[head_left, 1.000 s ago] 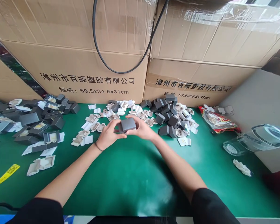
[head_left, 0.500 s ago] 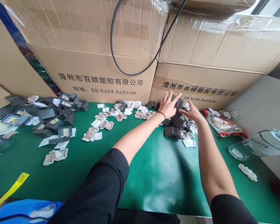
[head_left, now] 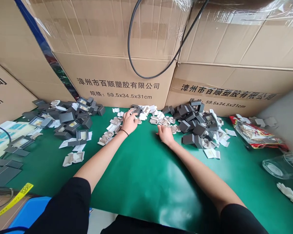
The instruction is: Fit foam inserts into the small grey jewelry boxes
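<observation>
My left hand (head_left: pixel 130 122) reaches over the white molded inserts (head_left: pixel 116 121) at the back middle of the table, its fingers apart and touching the scattered pieces. A black band is around that wrist. My right hand (head_left: pixel 165 134) rests low beside more white inserts (head_left: pixel 160 119), just left of the right-hand heap. Its fingers are curled in; whether anything is inside is hidden. To its right lies a heap of small dark grey boxes (head_left: pixel 192 121), mixed with white inserts and folded papers (head_left: pixel 212 153).
Another pile of grey boxes (head_left: pixel 66 117) lies at left, some showing framed inserts. A red snack bag (head_left: pixel 256 133) and a clear jar (head_left: pixel 274 169) are at right. Cardboard cartons (head_left: pixel 117 71) wall the back of the green table (head_left: pixel 141 182); a black cable (head_left: pixel 129 42) loops down before them.
Both hands have moved left and away from the right-hand box heap, now more fully seen. My right hand has gone from spread to curled. The view has shifted left.
</observation>
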The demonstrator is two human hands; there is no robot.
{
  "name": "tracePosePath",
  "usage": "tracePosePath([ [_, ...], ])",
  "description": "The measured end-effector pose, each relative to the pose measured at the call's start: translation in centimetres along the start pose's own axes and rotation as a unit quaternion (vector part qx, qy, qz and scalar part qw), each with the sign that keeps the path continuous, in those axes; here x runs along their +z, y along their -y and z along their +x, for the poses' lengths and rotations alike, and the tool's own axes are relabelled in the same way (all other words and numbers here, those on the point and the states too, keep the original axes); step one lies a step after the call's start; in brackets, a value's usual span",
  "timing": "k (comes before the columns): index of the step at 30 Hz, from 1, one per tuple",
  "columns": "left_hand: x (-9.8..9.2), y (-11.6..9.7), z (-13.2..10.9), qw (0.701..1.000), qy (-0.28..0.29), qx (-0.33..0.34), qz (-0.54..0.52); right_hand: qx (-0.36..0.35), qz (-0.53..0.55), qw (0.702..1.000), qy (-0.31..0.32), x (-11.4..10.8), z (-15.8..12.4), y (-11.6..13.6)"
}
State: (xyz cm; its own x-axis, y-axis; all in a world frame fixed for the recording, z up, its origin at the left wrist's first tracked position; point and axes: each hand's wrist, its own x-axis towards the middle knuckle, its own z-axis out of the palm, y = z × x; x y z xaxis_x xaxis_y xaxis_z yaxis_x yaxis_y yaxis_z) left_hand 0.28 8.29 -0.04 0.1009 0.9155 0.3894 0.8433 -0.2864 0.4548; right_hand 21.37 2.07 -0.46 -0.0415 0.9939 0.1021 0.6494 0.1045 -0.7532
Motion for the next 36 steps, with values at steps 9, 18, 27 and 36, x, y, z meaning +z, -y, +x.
tracePosePath([
  [9, 1.7, -0.3, 5.1, 0.992, -0.036, -0.096, -0.068, -0.009, -0.020, 1.000, -0.011, 0.3, -0.2, -0.2],
  [18, -1.1, -0.4, 3.2, 0.924, -0.111, -0.200, -0.306, -0.035, 0.024, 0.999, -0.005, 0.4, -0.4, -0.9],
  [27, -0.4, -3.6, -3.5, 0.920, -0.068, -0.084, -0.377, -0.068, 0.326, 0.942, 0.029, 1.5, -1.2, -0.6],
  [36, -1.8, -4.4, -9.4, 0.946, 0.061, 0.275, -0.159, -0.015, 0.432, 0.896, 0.103, 2.4, -1.9, -0.3],
])
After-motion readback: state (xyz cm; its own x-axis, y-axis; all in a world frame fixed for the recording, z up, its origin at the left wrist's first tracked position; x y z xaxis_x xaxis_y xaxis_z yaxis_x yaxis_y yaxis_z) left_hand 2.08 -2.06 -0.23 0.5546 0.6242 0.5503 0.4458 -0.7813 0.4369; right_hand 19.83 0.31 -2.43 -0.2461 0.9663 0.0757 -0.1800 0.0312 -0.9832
